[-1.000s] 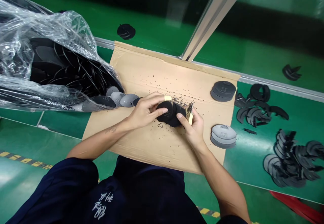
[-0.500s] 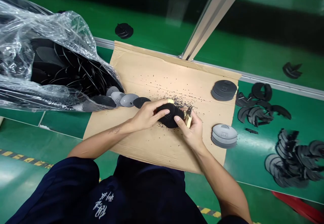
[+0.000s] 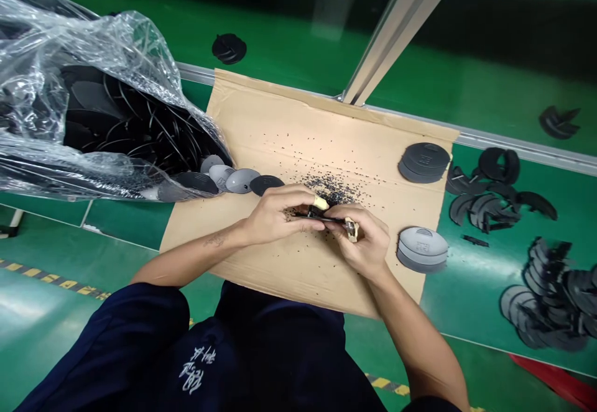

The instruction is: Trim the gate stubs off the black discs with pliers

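Observation:
Over the cardboard sheet, my left hand pinches the left side of a thin black oval disc, now seen nearly edge-on. A pale yellow cover wraps that index fingertip. My right hand is closed around small yellow-handled nippers, most of which the palm hides. Its thumb and fingers also grip the disc's right side. Black crumbs lie scattered beneath and beyond both hands. Left of my left hand, several loose discs overlap in a row.
An open clear plastic bag full of black discs fills the left. A black disc stack and a grey one stand at the cardboard's right. Curved black offcuts pile up farther right. A metal post rises behind.
The disc has tilted from facing me to nearly edge-on. My right hand has turned with it, so the nippers' metal head no longer points upward. The view has shifted slightly.

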The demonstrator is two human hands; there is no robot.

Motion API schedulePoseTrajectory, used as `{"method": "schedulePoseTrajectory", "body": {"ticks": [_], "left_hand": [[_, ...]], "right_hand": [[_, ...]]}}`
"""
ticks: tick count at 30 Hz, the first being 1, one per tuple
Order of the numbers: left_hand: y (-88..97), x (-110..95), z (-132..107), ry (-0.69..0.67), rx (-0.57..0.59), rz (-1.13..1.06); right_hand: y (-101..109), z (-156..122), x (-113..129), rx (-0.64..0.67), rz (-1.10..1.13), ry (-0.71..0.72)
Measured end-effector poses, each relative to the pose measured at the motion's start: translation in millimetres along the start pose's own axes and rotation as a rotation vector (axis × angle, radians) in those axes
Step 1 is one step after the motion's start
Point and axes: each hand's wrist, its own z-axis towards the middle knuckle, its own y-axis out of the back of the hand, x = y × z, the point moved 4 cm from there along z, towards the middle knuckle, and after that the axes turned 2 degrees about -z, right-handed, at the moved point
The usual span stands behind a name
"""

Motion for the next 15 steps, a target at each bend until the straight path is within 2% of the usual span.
{"method": "schedulePoseTrajectory", "body": {"ticks": [4, 9, 15], "left_hand": [[1.5, -4.8, 1.3, -0.077, -0.013, -0.096], [3.1, -4.8, -0.3, -0.075, -0.020, -0.077], [2.5, -7.4, 0.4, -0.145, -0.031, -0.021]], "right_hand": [[-2.4, -3.9, 2.9, -0.043, 0.028, 0.106], [-4.6, -6.4, 2.9, -0.058, 0.048, 0.075], [-6.2, -5.9, 3.4, -0.033, -0.007, 0.078]]}}
